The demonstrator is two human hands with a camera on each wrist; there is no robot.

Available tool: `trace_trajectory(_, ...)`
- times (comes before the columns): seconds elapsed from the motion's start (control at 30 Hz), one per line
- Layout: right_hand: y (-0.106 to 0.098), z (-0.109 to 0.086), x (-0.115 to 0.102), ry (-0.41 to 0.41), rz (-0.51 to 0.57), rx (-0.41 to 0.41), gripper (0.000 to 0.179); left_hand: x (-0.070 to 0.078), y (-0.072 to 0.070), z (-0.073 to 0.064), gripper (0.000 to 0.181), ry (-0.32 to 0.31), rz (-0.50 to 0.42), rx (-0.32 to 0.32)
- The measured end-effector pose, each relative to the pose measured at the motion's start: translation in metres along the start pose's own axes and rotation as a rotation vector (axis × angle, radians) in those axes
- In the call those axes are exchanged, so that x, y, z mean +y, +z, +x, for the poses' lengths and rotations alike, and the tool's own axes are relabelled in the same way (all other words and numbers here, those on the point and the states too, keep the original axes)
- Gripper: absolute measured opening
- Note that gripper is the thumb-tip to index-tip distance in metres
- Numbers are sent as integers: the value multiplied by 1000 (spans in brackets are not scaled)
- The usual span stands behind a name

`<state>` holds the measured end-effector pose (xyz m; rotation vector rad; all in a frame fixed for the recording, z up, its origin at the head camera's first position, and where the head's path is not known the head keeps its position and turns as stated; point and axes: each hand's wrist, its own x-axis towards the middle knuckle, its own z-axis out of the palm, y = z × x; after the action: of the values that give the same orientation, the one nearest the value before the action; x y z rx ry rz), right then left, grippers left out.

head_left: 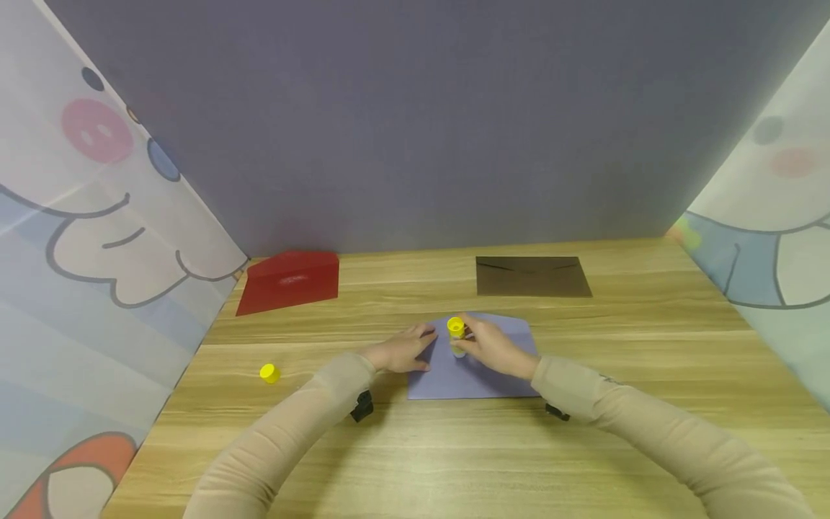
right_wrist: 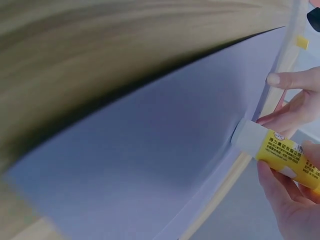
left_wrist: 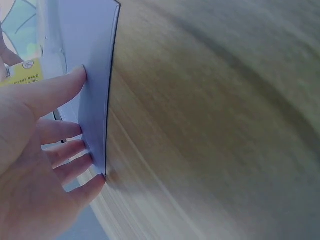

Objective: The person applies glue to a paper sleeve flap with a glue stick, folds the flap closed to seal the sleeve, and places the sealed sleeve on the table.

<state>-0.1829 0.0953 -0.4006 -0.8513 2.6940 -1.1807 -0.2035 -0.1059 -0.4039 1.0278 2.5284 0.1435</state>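
Observation:
A purple envelope [head_left: 473, 378] lies on the wooden table in front of the person, its flap side toward the far edge. The right hand [head_left: 496, 349] grips a yellow glue stick [head_left: 457, 329] upright over it, white end down. In the right wrist view the glue stick [right_wrist: 280, 152] meets the envelope's surface near the flap fold. The left hand [head_left: 402, 349] rests on the envelope's left side with fingers spread. Thumb and fingertips of that hand [left_wrist: 45, 130] press near the envelope's edge [left_wrist: 112, 75] in the left wrist view.
A yellow cap [head_left: 269, 373] stands on the table at the left. Toward the back lie a red envelope [head_left: 292, 281] on the left and a dark brown envelope [head_left: 532, 277] on the right. A grey panel [head_left: 454, 130] rises behind the table, with printed curtains at both sides.

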Motion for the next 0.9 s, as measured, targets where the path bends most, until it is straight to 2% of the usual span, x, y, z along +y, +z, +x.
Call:
trace_trajectory(0.13, -6, -5, 6, 38, -13, 29, 35, 0, 0, 0, 66, -2, -2, 7)
trace_trajectory(0.27, -11, -11, 13, 36, -25, 57, 33, -2, 2, 1, 66, 0, 4, 11)
trace_trajectory(0.47, -17, -18, 20, 53, -18, 55, 32, -2, 4, 2, 66, 3, 14, 16)
trace_trajectory(0.67, -24, -24, 26, 48, 15, 60, 32, -2, 4, 2, 66, 5, 11, 17)
trace_trajectory(0.9, -34, -28, 31, 82, 83, 50, 32, -1, 4, 1, 66, 4, 17, 18)
